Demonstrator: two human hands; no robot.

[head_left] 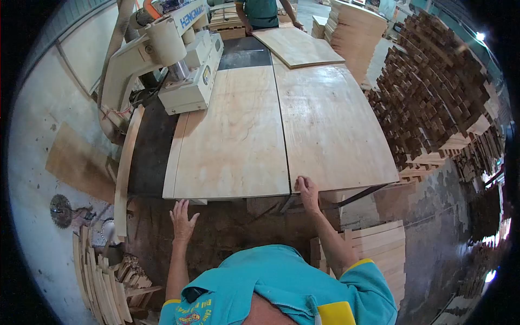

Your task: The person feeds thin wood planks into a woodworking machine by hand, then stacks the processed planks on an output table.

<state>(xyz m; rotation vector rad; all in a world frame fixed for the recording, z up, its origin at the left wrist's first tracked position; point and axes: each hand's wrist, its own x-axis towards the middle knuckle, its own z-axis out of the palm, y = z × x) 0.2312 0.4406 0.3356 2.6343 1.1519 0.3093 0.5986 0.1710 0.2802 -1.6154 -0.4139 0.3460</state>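
Observation:
A wide plywood panel (233,146) lies on the machine table, with a narrow wooden strip (176,157) along its left side. Just below the near end of that strip is my left hand (183,219), open, fingers spread and tips close to the edge. To the right, across a dark gap, lies a second plywood sheet (336,124). My right hand (307,190) is at its near left corner, fingers curled in; what they hold, if anything, I cannot tell. A power feeder (187,92) marked HENGMAC stands over the left panel's far left part.
A co-worker (261,13) stands at the far end, a hand by another plywood sheet (298,46). A long wooden strip (129,173) leans at the table's left. Stacked wood (433,86) rises at right; cut boards (379,249) and offcuts (103,287) lie below.

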